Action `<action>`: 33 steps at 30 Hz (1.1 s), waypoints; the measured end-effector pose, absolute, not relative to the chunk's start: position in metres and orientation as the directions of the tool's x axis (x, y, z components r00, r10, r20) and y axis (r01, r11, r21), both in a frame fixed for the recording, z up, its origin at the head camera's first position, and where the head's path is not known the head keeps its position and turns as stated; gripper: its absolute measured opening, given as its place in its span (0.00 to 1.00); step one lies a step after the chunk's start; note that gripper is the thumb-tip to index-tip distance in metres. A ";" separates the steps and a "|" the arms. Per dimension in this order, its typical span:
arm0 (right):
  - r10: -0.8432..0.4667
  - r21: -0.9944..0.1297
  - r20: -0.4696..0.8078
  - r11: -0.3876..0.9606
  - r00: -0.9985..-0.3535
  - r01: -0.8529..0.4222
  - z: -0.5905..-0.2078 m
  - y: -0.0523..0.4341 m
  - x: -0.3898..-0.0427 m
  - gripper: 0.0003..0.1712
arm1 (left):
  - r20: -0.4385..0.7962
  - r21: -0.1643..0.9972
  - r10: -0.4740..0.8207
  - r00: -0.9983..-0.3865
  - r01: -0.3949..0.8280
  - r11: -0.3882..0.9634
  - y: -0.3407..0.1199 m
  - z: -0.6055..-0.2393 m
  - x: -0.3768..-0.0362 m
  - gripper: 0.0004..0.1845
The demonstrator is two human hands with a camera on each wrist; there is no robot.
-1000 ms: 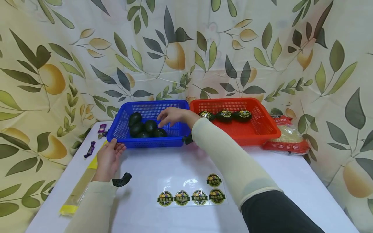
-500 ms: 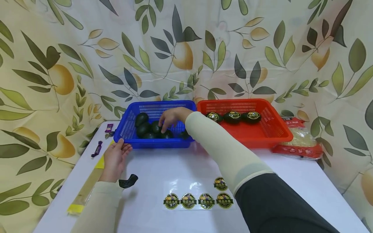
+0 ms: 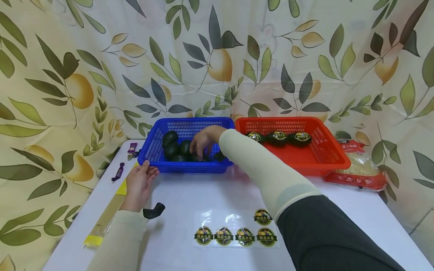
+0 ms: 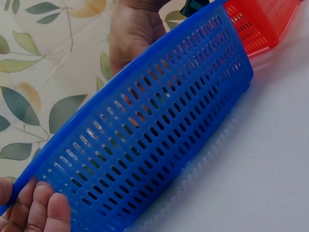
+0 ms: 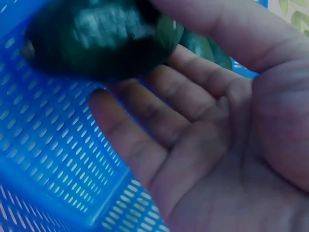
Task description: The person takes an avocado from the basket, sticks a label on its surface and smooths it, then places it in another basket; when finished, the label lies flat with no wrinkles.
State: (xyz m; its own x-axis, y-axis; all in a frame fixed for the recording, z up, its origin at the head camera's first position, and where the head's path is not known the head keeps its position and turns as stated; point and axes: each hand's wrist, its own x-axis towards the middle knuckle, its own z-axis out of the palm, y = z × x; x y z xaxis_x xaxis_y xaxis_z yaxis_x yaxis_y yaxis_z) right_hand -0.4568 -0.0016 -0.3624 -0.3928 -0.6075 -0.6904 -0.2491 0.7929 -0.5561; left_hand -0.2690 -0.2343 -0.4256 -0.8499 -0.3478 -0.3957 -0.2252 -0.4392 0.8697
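Can't count avocados (image 3: 171, 139) behind right hand (image 3: 205, 141) by near edge of blue basket (image 3: 184, 167). Can't sharpen avocado (image 5: 72, 53) in right wrist view: blurred, clipped at top. Can't read candy wrappers (image 3: 118, 172) along left edge of table (image 3: 366, 226), too small. Missing most of left hand (image 4: 38, 210), cut off in left wrist view.

PLACE: makeshift tabletop work corner, room type unclear | BACKDROP: curtain (image 3: 190, 77) printed with leaves and fruit (hanging in soft creases) | SURFACE: white table (image 3: 190, 192) | SIGNS OF FRUIT WORK: blue basket (image 3: 190, 168) and red basket (image 3: 305, 170), both holding avocados (image 3: 170, 138); round stickers (image 3: 223, 236) on a clear sheet (image 3: 230, 219) laid before them
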 end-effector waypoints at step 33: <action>-0.761 -0.695 -0.229 0.564 -0.606 -0.446 -0.322 0.078 -0.387 0.34 | -0.438 0.839 -0.321 -0.840 -0.255 -0.481 -0.237 -0.416 -0.265 0.17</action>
State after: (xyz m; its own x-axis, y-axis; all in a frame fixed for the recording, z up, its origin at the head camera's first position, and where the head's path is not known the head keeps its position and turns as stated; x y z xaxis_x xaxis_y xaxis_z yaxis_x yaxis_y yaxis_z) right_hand -0.3871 0.0779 -0.3219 -0.6065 -0.7613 -0.2294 -0.4458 0.5645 -0.6947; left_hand -0.2652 -0.2369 -0.4163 -0.8396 -0.3206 -0.4385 -0.2546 -0.4808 0.8390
